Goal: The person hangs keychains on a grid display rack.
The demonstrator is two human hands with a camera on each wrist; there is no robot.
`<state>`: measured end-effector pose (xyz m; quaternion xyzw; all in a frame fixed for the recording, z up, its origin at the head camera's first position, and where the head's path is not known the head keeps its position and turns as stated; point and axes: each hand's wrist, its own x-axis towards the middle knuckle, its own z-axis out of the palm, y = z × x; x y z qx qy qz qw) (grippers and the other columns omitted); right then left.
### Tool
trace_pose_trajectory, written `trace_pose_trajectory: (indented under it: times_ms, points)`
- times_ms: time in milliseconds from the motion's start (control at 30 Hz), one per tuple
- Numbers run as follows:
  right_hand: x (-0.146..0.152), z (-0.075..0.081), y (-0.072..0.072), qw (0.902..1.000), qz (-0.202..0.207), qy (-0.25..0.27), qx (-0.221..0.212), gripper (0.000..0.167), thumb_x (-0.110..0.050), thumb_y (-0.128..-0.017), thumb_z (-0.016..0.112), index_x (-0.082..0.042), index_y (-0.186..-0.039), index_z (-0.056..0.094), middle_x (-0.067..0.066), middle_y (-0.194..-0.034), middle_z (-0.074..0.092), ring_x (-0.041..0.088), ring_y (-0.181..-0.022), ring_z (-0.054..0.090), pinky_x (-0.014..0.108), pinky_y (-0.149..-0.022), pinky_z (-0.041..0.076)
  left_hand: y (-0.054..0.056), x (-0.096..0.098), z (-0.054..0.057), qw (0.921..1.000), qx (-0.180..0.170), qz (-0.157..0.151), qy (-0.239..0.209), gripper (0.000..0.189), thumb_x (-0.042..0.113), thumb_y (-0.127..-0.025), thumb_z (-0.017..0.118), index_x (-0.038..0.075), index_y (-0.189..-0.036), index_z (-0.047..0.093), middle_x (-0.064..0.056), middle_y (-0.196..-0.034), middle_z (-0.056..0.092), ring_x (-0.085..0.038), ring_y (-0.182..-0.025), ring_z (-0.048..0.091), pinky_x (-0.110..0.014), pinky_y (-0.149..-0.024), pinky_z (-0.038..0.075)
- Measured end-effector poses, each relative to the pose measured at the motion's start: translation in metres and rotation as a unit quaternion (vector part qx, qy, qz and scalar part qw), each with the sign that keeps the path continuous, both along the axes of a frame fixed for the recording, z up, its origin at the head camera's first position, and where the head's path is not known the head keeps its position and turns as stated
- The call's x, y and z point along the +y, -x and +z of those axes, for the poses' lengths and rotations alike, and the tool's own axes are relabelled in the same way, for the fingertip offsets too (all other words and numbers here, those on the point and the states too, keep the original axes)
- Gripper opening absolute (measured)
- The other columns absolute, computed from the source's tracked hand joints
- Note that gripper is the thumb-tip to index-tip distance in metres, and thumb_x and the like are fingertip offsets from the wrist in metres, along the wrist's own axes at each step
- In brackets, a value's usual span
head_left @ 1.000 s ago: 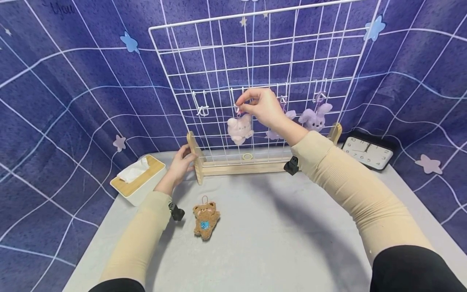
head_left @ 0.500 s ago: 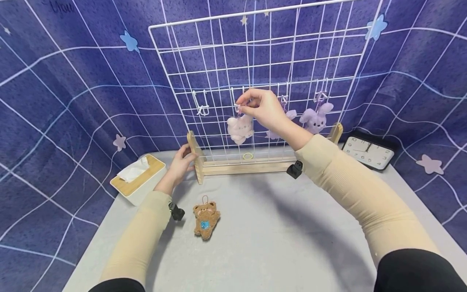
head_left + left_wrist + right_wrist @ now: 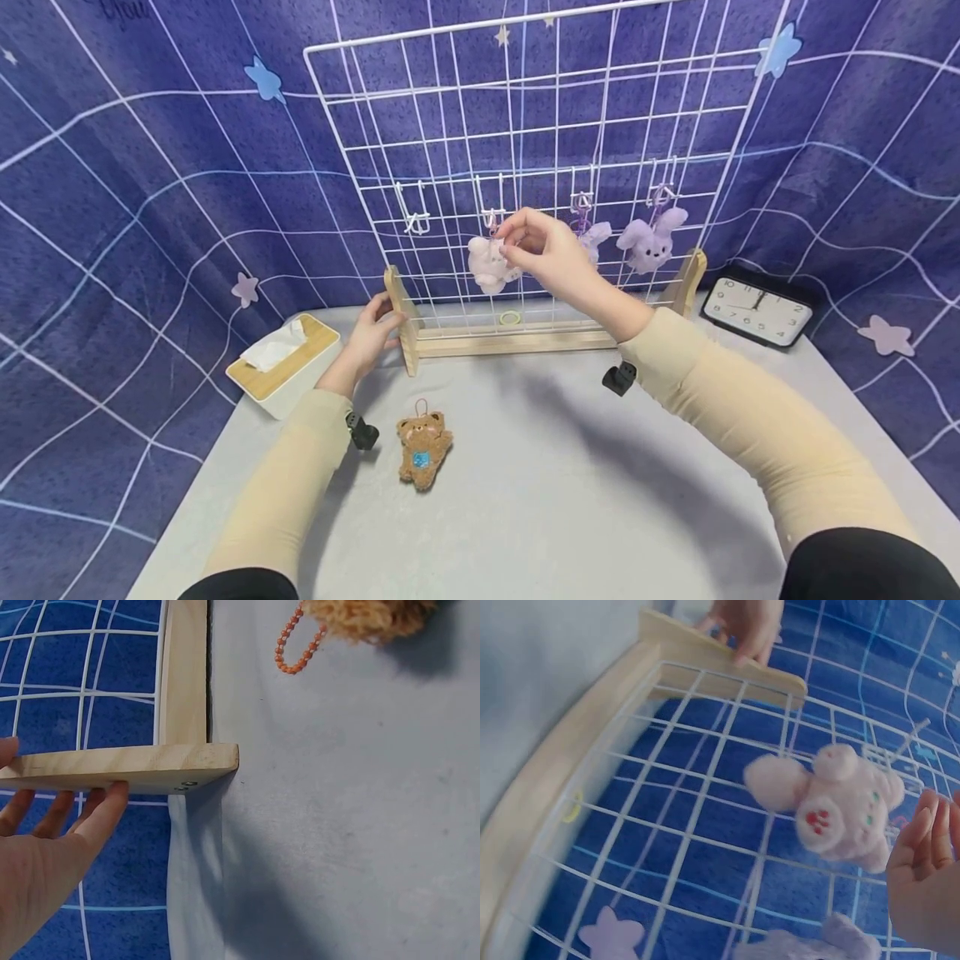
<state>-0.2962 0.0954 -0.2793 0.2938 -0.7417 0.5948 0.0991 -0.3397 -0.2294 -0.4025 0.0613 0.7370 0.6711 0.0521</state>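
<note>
A pale pink plush bear charm (image 3: 484, 267) with a red paw print hangs from a white hook on the wire grid rack (image 3: 450, 30). My right hand (image 3: 557, 257) is beside it, fingers loosely bent; the right wrist view shows a gap between fingertips and plush. With thumb on one side and fingers on the other, my left hand (image 3: 367, 342) holds the rack's wooden end piece (image 3: 127, 761). A brown plush bear charm (image 3: 423, 454) lies on the table, its orange bead loop (image 3: 281, 656) in the left wrist view.
Two purple plush charms hang farther right, one a rabbit (image 3: 649, 243), the other partly hidden by my right hand. A hook (image 3: 417, 223) at the left bears nothing. A tissue box (image 3: 318, 367) stands left, a clock (image 3: 757, 311) right. A starry blue curtain (image 3: 187, 250) is behind.
My right hand has let go of the pink bear's hanging ring at the hook and moved slightly down and right. The pink bear stays hanging. My left hand has stayed on the wooden end piece.
</note>
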Motion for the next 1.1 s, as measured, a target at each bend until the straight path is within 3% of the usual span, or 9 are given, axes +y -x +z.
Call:
trace_pose_trajectory:
  times_ms: [200, 500, 633, 833, 1100]
  points:
    - [-0.008, -0.027, -0.007, 0.9972, 0.073, -0.013, -0.007, 0.016, 0.005, -0.095, 0.063, 0.006, -0.112, 0.064, 0.02, -0.094, 0.066, 0.039, -0.084, 0.063, 0.041, -0.078, 0.058, 0.005, 0.0, -0.001, 1.0, 0.001, -0.001, 0.001, 0.06, 0.002, -0.103, 0.052, -0.002, -0.157, 0.026, -0.028, -0.157, 0.031, -0.047, -0.139, 0.037, -0.066, -0.108, 0.038]
    - [-0.036, -0.08, -0.013, 0.9816, 0.161, -0.089, -0.05, 0.02, 0.001, -0.097, 0.065, 0.006, -0.116, 0.066, 0.019, -0.101, 0.071, 0.034, -0.09, 0.068, 0.039, -0.083, 0.059, 0.021, -0.006, -0.023, 0.9998, 0.011, 0.017, 0.004, 0.057, 0.007, -0.104, 0.052, 0.004, -0.156, 0.031, -0.024, -0.153, 0.037, -0.041, -0.134, 0.043, -0.063, -0.107, 0.041]
    - [-0.047, -0.102, -0.016, 0.9772, 0.174, -0.105, -0.061, 0.019, 0.001, -0.097, 0.065, 0.006, -0.115, 0.067, 0.014, -0.099, 0.073, 0.026, -0.087, 0.069, 0.035, -0.082, 0.059, 0.023, -0.005, -0.027, 0.9998, 0.018, 0.01, 0.003, 0.058, 0.008, -0.103, 0.053, 0.004, -0.156, 0.03, -0.024, -0.153, 0.037, -0.041, -0.134, 0.043, -0.065, -0.106, 0.04]
    - [-0.061, -0.121, -0.018, 0.9704, 0.197, -0.117, -0.076, 0.019, -0.002, -0.096, 0.067, 0.006, -0.113, 0.068, 0.016, -0.103, 0.073, 0.029, -0.091, 0.069, 0.032, -0.086, 0.058, 0.024, -0.004, -0.025, 0.9998, 0.015, 0.007, -0.007, 0.058, 0.006, -0.103, 0.055, 0.004, -0.156, 0.03, -0.022, -0.156, 0.035, -0.042, -0.135, 0.042, -0.066, -0.106, 0.04]
    - [-0.085, -0.137, -0.016, 0.9617, 0.211, -0.154, -0.082, 0.017, -0.004, -0.096, 0.068, 0.003, -0.111, 0.071, 0.014, -0.111, 0.073, 0.025, -0.103, 0.068, 0.034, -0.098, 0.053, 0.01, -0.001, -0.007, 1.0, 0.0, 0.001, -0.004, 0.058, 0.001, -0.103, 0.052, -0.001, -0.156, 0.029, -0.027, -0.156, 0.033, -0.045, -0.135, 0.041, -0.066, -0.106, 0.04]
